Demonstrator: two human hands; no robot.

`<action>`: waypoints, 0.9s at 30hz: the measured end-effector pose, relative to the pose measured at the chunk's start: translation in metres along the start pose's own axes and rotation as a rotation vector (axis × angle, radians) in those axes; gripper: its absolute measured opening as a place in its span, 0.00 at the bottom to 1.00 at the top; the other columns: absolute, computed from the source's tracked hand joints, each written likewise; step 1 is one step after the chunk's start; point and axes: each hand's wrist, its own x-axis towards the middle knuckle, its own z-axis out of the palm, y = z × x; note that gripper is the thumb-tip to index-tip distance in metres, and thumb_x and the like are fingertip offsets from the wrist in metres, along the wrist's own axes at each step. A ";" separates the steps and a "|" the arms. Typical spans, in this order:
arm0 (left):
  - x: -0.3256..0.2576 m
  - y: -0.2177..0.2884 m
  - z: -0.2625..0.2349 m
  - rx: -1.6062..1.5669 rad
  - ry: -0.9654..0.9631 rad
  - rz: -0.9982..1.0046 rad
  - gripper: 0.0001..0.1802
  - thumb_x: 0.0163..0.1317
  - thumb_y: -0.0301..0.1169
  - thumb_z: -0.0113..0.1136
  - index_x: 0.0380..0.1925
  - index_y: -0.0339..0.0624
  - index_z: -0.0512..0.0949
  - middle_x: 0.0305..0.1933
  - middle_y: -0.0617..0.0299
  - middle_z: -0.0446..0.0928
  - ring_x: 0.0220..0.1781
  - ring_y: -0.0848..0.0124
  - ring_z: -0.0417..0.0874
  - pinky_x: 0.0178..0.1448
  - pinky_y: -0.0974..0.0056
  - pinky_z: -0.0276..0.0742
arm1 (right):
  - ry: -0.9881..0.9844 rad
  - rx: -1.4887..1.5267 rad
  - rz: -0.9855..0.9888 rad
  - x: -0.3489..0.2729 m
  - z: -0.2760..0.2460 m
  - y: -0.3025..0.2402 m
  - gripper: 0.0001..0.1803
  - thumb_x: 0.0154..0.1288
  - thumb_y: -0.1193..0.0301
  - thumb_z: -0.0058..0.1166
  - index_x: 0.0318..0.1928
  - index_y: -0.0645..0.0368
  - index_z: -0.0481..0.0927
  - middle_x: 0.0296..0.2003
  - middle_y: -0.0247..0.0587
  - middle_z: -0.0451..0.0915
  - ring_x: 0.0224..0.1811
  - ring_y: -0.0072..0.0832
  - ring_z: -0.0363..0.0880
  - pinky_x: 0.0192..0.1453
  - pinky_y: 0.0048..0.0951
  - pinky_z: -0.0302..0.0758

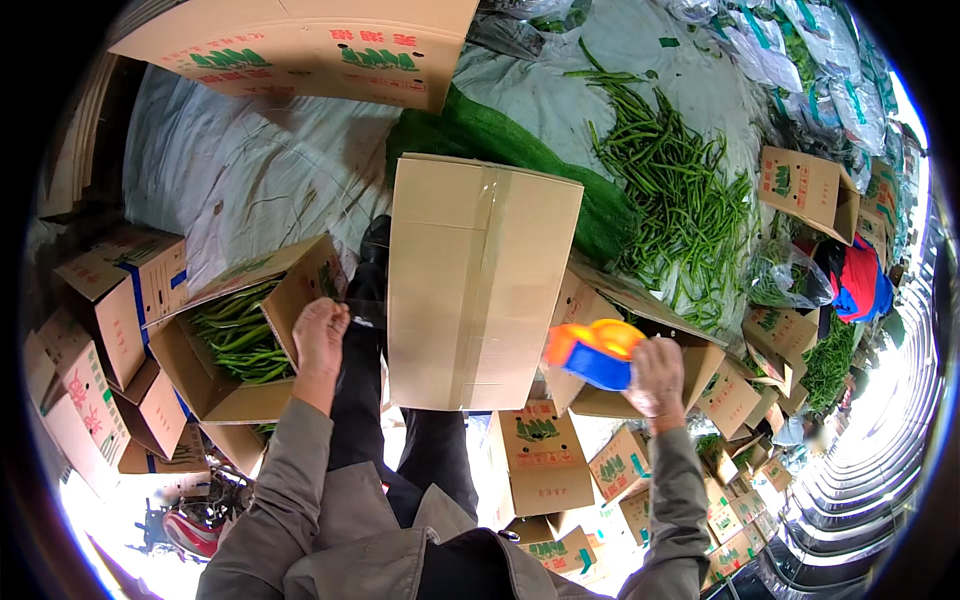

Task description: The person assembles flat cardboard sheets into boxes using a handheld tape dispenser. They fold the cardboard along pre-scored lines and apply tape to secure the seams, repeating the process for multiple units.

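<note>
A closed cardboard box [430, 290] stands upright before my legs, with a strip of clear tape [480, 280] along its middle seam. Beside its right edge, my right hand [658, 378] is closed around an orange and blue tape dispenser [600, 355]. My left hand [318, 345] is pinched shut to the left of the box. A glossy see-through strip [366, 312], which looks like tape, reaches from its fingertips toward the box's left edge. Whether the strip is joined to the dispenser cannot be seen. An opened carton [240, 405] of long green peppers [240, 335] sits beside my left hand.
Loose green peppers [660, 160] lie heaped on a pale sheet [270, 170]. A dark green roll-like thing [520, 150] lies behind the box. Other cartons [545, 460] surround my legs on both sides; a large carton [300, 50] stands at the far left.
</note>
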 end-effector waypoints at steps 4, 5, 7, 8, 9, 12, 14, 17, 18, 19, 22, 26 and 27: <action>0.030 -0.015 0.000 0.130 0.041 0.009 0.05 0.69 0.27 0.62 0.34 0.36 0.79 0.32 0.60 0.80 0.37 0.68 0.84 0.44 0.67 0.84 | -0.127 -0.289 0.108 -0.020 -0.007 0.030 0.09 0.50 0.68 0.59 0.31 0.56 0.74 0.32 0.42 0.72 0.41 0.39 0.72 0.50 0.45 0.71; 0.040 -0.026 0.000 0.112 0.103 0.017 0.05 0.68 0.26 0.61 0.33 0.37 0.78 0.31 0.60 0.79 0.35 0.68 0.83 0.42 0.66 0.83 | -0.170 -0.349 0.149 -0.015 -0.008 0.024 0.09 0.50 0.68 0.58 0.30 0.55 0.74 0.32 0.42 0.71 0.41 0.39 0.72 0.51 0.46 0.70; 0.065 -0.053 0.000 0.086 0.214 0.022 0.05 0.68 0.24 0.59 0.31 0.37 0.78 0.29 0.61 0.78 0.31 0.69 0.82 0.37 0.65 0.82 | -0.433 -0.403 0.211 0.006 0.020 -0.005 0.06 0.54 0.67 0.58 0.34 0.51 0.79 0.32 0.39 0.75 0.44 0.37 0.73 0.57 0.51 0.66; 0.076 -0.068 -0.008 0.071 0.122 -0.058 0.05 0.68 0.24 0.58 0.31 0.37 0.77 0.28 0.61 0.78 0.29 0.70 0.81 0.34 0.65 0.80 | -0.470 -0.444 0.235 0.027 0.034 -0.021 0.06 0.57 0.66 0.58 0.36 0.48 0.81 0.35 0.38 0.78 0.47 0.37 0.74 0.60 0.52 0.65; 0.087 -0.086 -0.019 0.055 0.026 -0.137 0.06 0.69 0.24 0.56 0.31 0.38 0.77 0.27 0.62 0.77 0.27 0.70 0.80 0.32 0.64 0.79 | -0.490 -0.481 0.249 0.044 0.053 -0.029 0.06 0.59 0.65 0.57 0.37 0.48 0.81 0.37 0.37 0.80 0.48 0.37 0.74 0.61 0.54 0.65; 0.113 -0.130 -0.001 0.263 0.175 -0.163 0.11 0.71 0.33 0.52 0.35 0.36 0.76 0.27 0.56 0.77 0.27 0.63 0.80 0.32 0.59 0.78 | -0.561 -0.471 0.392 0.095 0.116 -0.048 0.11 0.60 0.66 0.56 0.44 0.50 0.82 0.38 0.38 0.82 0.50 0.38 0.76 0.60 0.57 0.67; 0.123 -0.137 0.016 0.603 0.313 -0.173 0.19 0.71 0.40 0.51 0.47 0.33 0.75 0.39 0.44 0.77 0.40 0.52 0.81 0.43 0.51 0.78 | -0.736 -0.547 0.297 0.125 0.142 -0.052 0.09 0.60 0.63 0.60 0.41 0.48 0.82 0.38 0.38 0.81 0.50 0.39 0.75 0.54 0.47 0.70; 0.132 -0.136 -0.020 1.205 0.235 -0.040 0.33 0.70 0.48 0.53 0.65 0.34 0.67 0.65 0.28 0.62 0.65 0.36 0.68 0.64 0.40 0.67 | -0.323 -0.135 0.794 0.118 0.156 -0.043 0.11 0.61 0.65 0.63 0.44 0.51 0.81 0.35 0.38 0.82 0.44 0.39 0.79 0.45 0.41 0.74; 0.124 -0.135 -0.022 1.502 0.147 0.151 0.39 0.69 0.52 0.53 0.70 0.35 0.63 0.74 0.24 0.49 0.73 0.29 0.57 0.71 0.36 0.59 | -0.123 0.046 0.963 0.103 0.166 -0.041 0.12 0.62 0.66 0.64 0.45 0.52 0.81 0.35 0.38 0.82 0.42 0.39 0.80 0.42 0.39 0.75; 0.122 -0.125 -0.003 1.718 0.008 0.172 0.41 0.70 0.53 0.49 0.74 0.37 0.57 0.74 0.29 0.54 0.71 0.29 0.60 0.69 0.35 0.61 | 0.131 0.277 1.167 0.077 0.184 -0.039 0.13 0.65 0.66 0.64 0.47 0.54 0.80 0.35 0.37 0.83 0.39 0.37 0.82 0.39 0.36 0.77; 0.140 -0.098 0.029 0.258 -0.120 -0.488 0.30 0.75 0.52 0.43 0.63 0.39 0.72 0.59 0.55 0.78 0.60 0.54 0.78 0.57 0.47 0.76 | 0.553 1.539 1.733 0.114 0.193 -0.064 0.19 0.68 0.52 0.58 0.49 0.50 0.79 0.38 0.35 0.82 0.35 0.32 0.82 0.35 0.35 0.80; 0.105 -0.103 0.098 0.126 -0.315 -0.599 0.30 0.75 0.52 0.43 0.64 0.41 0.72 0.57 0.58 0.80 0.55 0.62 0.83 0.54 0.55 0.83 | 0.531 1.969 2.039 0.081 0.209 -0.060 0.15 0.73 0.54 0.49 0.42 0.51 0.77 0.34 0.35 0.81 0.33 0.30 0.82 0.33 0.34 0.81; 0.091 -0.089 0.108 0.127 -0.335 -0.586 0.30 0.75 0.52 0.43 0.64 0.41 0.72 0.57 0.57 0.80 0.55 0.61 0.83 0.55 0.55 0.83 | 0.533 1.976 2.106 0.082 0.200 -0.067 0.15 0.74 0.55 0.47 0.35 0.50 0.75 0.29 0.33 0.78 0.30 0.29 0.80 0.32 0.33 0.79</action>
